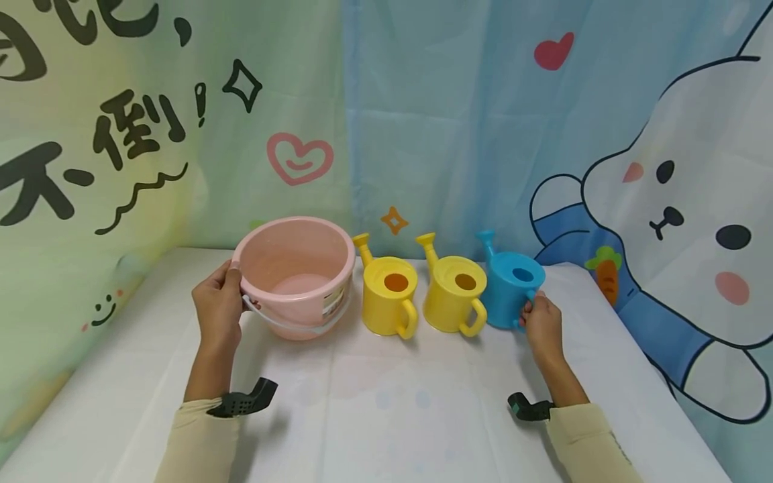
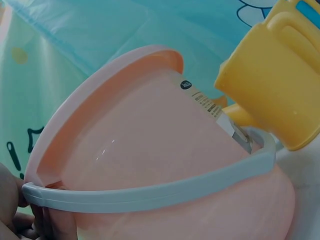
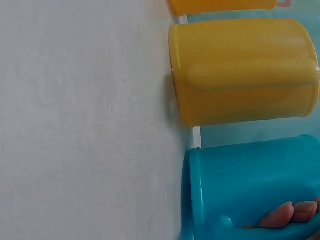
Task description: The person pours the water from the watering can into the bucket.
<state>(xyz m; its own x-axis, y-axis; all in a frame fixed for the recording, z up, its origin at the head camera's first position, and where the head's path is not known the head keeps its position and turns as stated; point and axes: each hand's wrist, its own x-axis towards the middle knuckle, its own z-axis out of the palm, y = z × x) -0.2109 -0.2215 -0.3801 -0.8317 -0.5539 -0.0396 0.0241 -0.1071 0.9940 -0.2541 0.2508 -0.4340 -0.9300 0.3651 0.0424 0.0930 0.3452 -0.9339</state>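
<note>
A pink bucket (image 1: 296,308) with a pale handle (image 2: 150,200) stands at the left of the table. My left hand (image 1: 219,305) grips its left rim, thumb at the top edge; in the left wrist view only part of that hand shows at the lower left. At the right, my right hand (image 1: 543,329) holds the handle of a blue watering can (image 1: 504,295), with fingertips (image 3: 280,216) curled through the handle in the right wrist view. Two yellow watering cans, one (image 1: 383,305) beside the bucket and another (image 1: 447,302) beside the blue can, stand upright between the hands.
A white-covered table (image 1: 374,416) extends in front of the bucket and cans. Behind it hangs a printed curtain (image 1: 423,134) with a cartoon rabbit at the right and black lettering at the left. The bucket and watering cans stand in a row near the back edge.
</note>
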